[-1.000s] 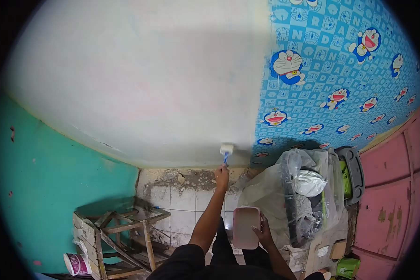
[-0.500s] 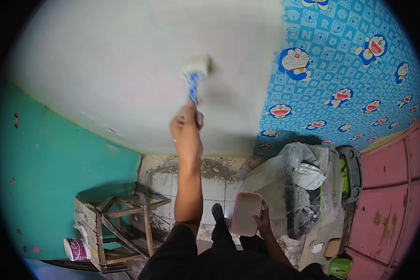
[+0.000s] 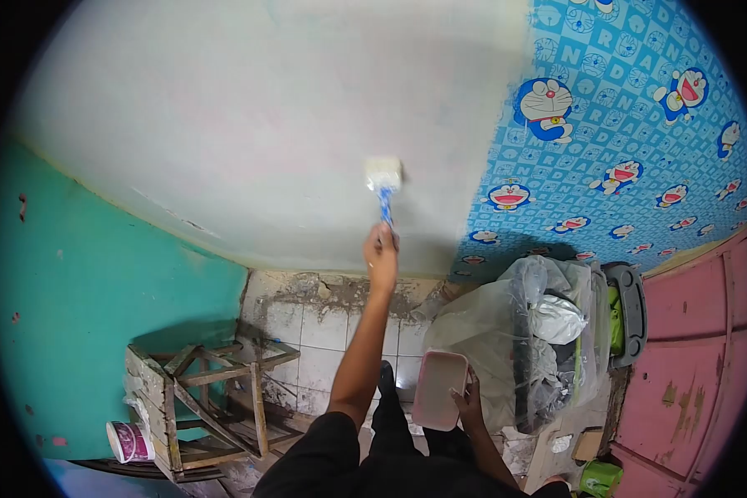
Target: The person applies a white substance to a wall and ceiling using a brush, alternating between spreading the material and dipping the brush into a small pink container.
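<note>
Brush (image 3: 383,176), white head and blue handle, is pressed against the white wall (image 3: 249,124) just left of the blue wallpaper (image 3: 622,141). Left hand (image 3: 382,253) is clamped round the handle, arm stretched out. Right hand (image 3: 471,398) grips the rim of a pink tray (image 3: 440,401), low by the body.

Risks, as I judge them: the brush could stray right and smear the wallpaper edge. The tray could tip and spill on the tiled floor (image 3: 324,349) or the plastic bag (image 3: 506,332).

Writing: wallpaper squares carry single capitals (D, R, A, N readable) around a blue cartoon cat. The paint tub (image 3: 129,441) by the wooden frame (image 3: 199,398) has a label too small to read.
</note>
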### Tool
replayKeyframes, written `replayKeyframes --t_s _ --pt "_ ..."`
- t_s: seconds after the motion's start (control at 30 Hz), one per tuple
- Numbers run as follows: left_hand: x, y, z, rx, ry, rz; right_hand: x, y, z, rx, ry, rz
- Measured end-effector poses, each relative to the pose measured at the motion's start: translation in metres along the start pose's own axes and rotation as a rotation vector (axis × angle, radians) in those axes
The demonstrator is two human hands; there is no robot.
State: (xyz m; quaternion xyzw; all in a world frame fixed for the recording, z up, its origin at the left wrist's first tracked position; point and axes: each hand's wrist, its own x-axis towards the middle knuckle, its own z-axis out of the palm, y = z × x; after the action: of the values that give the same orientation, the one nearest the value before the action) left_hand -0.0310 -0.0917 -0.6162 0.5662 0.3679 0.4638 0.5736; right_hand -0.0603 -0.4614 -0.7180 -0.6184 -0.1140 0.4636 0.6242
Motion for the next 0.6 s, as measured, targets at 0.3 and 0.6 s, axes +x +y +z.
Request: replayKeyframes --t_s 0.3,0.6 --pt "-0.051 -0.248 -0.035 0.196 0.019 -0.428 0.009 0.008 -0.004 -0.023 0.012 -0.019" --pt "0.007 -0.057 -0.034 -0.047 0.005 -0.411 0.004 0.011 0.004 -0.027 0.042 0.021"
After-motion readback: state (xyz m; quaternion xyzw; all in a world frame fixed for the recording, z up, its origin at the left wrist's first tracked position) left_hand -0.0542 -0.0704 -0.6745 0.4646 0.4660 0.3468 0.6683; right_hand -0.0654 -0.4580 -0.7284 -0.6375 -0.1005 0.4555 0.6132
